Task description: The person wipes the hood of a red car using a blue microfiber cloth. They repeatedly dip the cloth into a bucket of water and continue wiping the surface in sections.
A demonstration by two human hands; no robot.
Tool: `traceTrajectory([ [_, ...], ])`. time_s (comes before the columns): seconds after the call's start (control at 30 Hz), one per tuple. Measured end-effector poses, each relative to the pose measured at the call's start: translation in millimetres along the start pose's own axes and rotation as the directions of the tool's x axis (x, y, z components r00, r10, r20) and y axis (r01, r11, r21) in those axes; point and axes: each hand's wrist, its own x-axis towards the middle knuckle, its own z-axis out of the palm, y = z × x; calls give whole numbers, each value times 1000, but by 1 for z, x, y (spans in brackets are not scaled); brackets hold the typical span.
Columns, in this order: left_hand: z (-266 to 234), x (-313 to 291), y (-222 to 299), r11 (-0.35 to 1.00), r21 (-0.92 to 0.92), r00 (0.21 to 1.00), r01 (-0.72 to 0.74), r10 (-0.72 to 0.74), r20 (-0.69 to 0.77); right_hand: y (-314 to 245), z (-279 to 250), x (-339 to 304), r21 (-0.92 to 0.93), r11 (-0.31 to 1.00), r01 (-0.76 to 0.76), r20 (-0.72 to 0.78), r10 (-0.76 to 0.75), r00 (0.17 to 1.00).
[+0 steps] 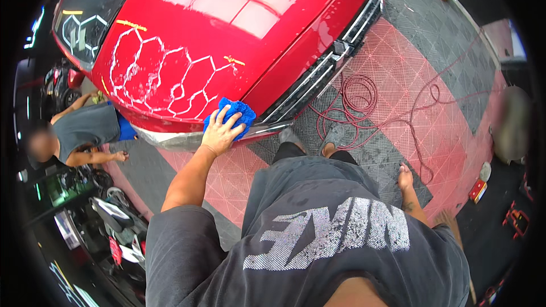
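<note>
Dark shirt (330, 216) nearest, a blue cloth (244, 113) is pressed onto the front corner of the red car (227, 51) under a spread left hand (219, 132), the right hand (405, 177), whose grip cannot be told, is held low, and wiping is judged unfinished, white lines (177, 88) being left beside bare paint.

From here the left hand (219, 133) hides its own palm and part of the blue cloth (241, 117), and I can't see the cloth's underside. The red car (267, 57) is cut off by the top edge of the frame. Right of centre, the right hand (405, 177) is too small to read its finger bend. The co-worker's (88, 132) face, far left, is blurred; so is a shape (510, 125) far right.
</note>
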Motion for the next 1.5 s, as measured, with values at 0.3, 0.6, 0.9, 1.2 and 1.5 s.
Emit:
traceTrajectory([
  [0.3,-118,190,-22,887,-457,955,72,-193,-223,-121,107,-64,525,811,-257,196,178,964],
  [0.6,-158,151,-44,816,-519,936,-255,72,-345,-486,347,-147,-115,633,766,-443,-723,531],
  [0.9,-81,82,-130,902,-273,811,-335,129,-571,-476,496,-275,-34,800,599,-349,-571,743],
  [1.2,-49,100,-122,935,-62,753,-348,239,-613,-516,389,-125,-18,834,552,-520,-479,707],
  [1.5,-49,91,-129,951,-81,779,-297,192,-597,-485,488,-268,-143,824,548,-365,-559,745],
])
